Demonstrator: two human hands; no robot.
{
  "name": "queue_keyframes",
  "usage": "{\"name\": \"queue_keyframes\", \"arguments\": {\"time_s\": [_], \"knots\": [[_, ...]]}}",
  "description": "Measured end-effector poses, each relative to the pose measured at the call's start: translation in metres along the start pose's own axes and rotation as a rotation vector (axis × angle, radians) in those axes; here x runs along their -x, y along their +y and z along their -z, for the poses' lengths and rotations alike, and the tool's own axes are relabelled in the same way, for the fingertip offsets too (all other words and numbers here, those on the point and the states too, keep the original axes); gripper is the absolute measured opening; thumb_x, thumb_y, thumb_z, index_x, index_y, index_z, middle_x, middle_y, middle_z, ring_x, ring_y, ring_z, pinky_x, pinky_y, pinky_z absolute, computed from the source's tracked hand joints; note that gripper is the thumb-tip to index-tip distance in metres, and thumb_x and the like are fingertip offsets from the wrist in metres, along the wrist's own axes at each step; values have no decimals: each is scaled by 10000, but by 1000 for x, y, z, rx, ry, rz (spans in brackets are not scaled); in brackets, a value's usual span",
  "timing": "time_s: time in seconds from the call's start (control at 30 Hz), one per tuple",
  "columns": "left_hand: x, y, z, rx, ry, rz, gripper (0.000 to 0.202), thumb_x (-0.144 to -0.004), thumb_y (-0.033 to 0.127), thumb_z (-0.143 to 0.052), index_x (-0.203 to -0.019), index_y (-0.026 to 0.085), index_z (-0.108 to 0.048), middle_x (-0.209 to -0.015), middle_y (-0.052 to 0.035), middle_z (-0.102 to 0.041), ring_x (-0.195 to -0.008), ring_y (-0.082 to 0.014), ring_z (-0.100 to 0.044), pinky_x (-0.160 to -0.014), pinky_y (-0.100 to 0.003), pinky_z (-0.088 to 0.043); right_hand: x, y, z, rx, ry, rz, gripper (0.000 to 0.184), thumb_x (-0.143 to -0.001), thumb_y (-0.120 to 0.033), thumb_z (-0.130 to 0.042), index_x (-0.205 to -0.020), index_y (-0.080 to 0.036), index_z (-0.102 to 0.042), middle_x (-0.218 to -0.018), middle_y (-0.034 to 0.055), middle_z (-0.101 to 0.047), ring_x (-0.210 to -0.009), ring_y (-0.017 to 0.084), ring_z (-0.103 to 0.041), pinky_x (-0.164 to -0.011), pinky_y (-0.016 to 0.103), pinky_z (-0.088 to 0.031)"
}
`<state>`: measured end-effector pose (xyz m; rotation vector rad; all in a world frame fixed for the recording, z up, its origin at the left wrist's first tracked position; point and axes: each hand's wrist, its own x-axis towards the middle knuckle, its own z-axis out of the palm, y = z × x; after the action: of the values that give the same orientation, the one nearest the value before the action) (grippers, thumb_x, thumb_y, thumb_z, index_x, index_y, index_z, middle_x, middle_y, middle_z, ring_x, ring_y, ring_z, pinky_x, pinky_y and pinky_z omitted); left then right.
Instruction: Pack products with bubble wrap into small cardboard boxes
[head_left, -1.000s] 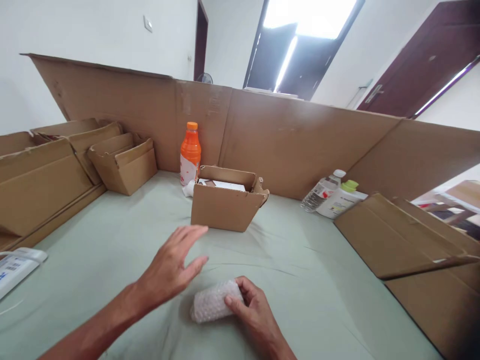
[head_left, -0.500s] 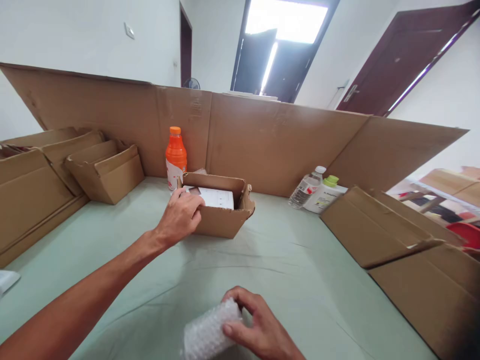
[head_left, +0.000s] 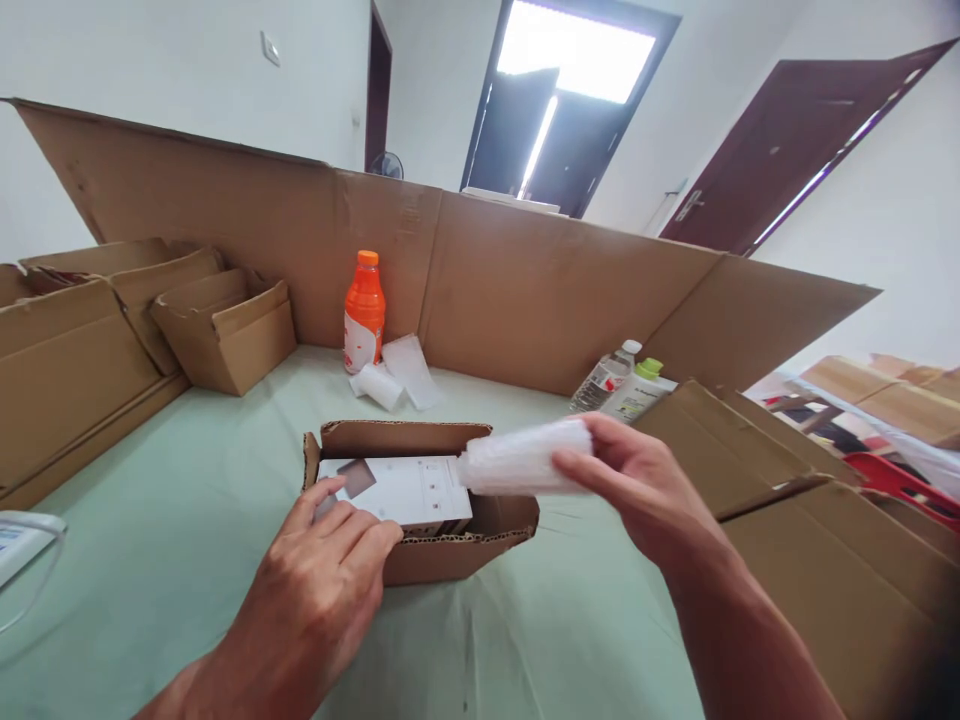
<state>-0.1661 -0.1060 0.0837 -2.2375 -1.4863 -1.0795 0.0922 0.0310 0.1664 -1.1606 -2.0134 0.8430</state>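
Observation:
My right hand (head_left: 637, 470) grips a roll of bubble wrap (head_left: 529, 457) between thumb and fingers, holding it above the right end of an open cardboard box (head_left: 450, 562). Inside that box lies a white printed carton (head_left: 416, 480), filling its left and middle part. A gap shows at the box's right end, below the roll. My left hand (head_left: 330, 560) is curled over the box's near left wall, its fingertips reaching in onto the white carton.
Behind the box stand an orange bottle (head_left: 365, 310) and pieces of white wrap (head_left: 409, 372). A clear bottle (head_left: 604, 378) and a white bottle with green cap (head_left: 641, 395) lean at right. Cardboard boxes flank both sides (head_left: 225, 330); a cardboard panel (head_left: 525, 300) closes the back.
The cardboard box has come nearer with my left hand on it, uncovering the white wrap behind. My right hand has risen from the near table to the box with the bubble wrap roll.

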Motion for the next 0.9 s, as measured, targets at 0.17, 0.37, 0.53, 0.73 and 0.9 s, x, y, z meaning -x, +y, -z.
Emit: {"name": "queue_keyframes", "arguments": {"time_s": [0.17,0.37,0.53,0.73,0.9], "knots": [[-1,-3,-4,-25,22,-8,279,-814,-30,-458,-941,184,-585,-739,3,-639,-693,-180,-590,-968,-502,-414,-27,-25,-38,1052,-79,-2,152,-811,-332,-591,-742,-202,-630,-654,52,-658,-653,213,-621,-563,290,-331],[1,-3,-6,-30,51,-5,254,-852,-2,-457,-944,193,-592,-747,9,-658,-696,-178,-613,-976,-498,-419,-30,-38,-76,1174,-404,37,178,-830,-176,-561,-950,-153,-690,-812,133,-743,-750,256,-696,-596,302,-356],[2,-3,-5,-38,52,-6,250,-862,0,-462,-966,182,-598,-767,1,-670,-712,-181,-621,-991,-510,-416,-27,-30,-75,1124,-449,68,205,-895,-176,-504,-845,-159,-702,-794,124,-732,-739,248,-677,-600,301,-355],[0,-6,-8,-82,36,-34,254,-848,-5,-464,-968,179,-593,-749,-2,-654,-700,-188,-599,-951,-529,-457,-20,-28,-74,1045,-468,139,242,-907,-204,-521,-758,-169,-710,-812,109,-710,-792,236,-646,-617,293,-362],[6,2,0,18,131,1,311,-853,-14,-513,-1062,200,-597,-980,-55,-668,-1048,-252,-615,-1011,-525,-473,7,-20,-39,703,-142,180,267,-954,-334,-482,-923,-232,-727,-1013,43,-685,-700,151,-603,-664,297,-428]]}}
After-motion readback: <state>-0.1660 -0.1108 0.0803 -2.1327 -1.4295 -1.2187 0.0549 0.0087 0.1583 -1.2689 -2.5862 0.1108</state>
